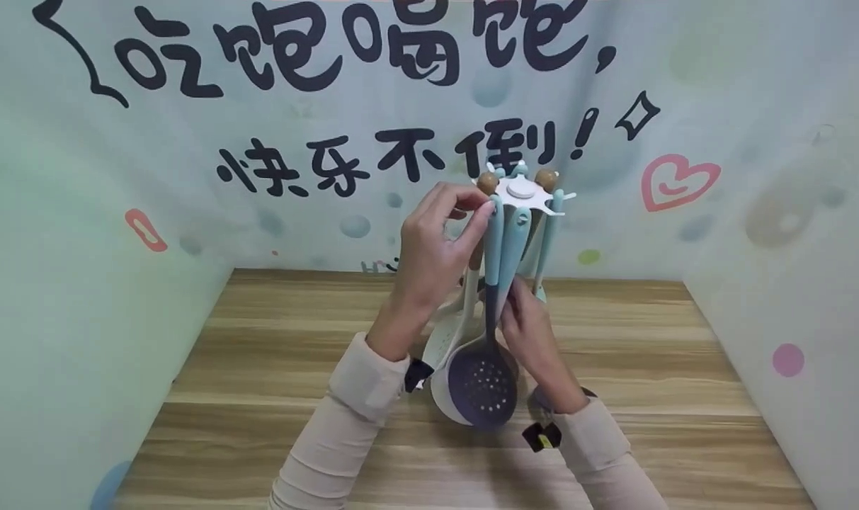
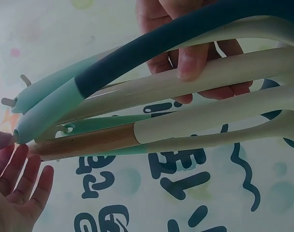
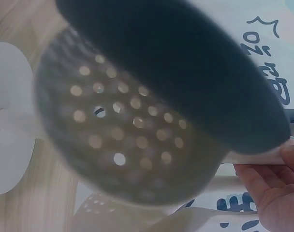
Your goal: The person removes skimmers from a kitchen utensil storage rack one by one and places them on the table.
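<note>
Right hand point(image 2: 193, 62) grips pole point(image 2: 142, 91), plainest from left wrist.

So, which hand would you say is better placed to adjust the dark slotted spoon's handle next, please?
Probably the left hand: it pinches the dark slotted spoon's handle near its top, beside the white rack, while the right hand grips the white pole lower down.

Pale blue-green back wall point(image 1: 309, 237), large black Chinese lettering point(image 1: 410, 159), pink heart outline point(image 1: 679, 189), pastel dots point(image 1: 355, 226), pale side walls point(image 1: 811, 248), striped wood-grain tabletop point(image 1: 273, 354), soft light
</note>
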Demonstrator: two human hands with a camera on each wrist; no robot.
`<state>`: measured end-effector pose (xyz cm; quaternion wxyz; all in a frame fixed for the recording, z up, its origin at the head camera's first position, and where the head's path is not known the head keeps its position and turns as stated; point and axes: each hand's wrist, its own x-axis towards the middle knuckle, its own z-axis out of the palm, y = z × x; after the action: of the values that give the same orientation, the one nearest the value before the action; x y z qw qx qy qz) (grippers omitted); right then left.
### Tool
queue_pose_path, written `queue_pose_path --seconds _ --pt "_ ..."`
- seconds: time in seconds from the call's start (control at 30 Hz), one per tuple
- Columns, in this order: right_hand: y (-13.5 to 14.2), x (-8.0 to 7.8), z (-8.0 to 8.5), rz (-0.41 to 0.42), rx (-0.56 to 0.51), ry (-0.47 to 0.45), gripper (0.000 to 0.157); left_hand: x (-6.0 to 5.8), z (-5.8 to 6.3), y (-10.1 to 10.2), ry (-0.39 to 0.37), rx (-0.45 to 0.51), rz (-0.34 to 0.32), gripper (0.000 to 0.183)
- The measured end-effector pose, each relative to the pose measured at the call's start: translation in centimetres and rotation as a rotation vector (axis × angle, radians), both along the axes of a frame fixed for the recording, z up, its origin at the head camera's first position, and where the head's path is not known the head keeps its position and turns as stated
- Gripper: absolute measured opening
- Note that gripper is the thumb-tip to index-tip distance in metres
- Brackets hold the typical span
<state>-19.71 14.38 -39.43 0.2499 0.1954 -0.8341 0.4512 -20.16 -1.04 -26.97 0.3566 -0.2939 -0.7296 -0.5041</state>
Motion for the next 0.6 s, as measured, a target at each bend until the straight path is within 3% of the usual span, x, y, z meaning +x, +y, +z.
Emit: queue_pose_path --seconds 0.17,0.6 --pt "-0.3 -0.2 0.0 -0.008 0.001 0.011 0.026 -0.5 0.0 -0.4 -0.019 0.054 -0.030 0.016" --pt "-1.4 -0.5 0.0 -0.009 -0.021 -0.039 0.028 -1.8 0.0 -1.4 -0.176 0.144 -0.071 0.016"
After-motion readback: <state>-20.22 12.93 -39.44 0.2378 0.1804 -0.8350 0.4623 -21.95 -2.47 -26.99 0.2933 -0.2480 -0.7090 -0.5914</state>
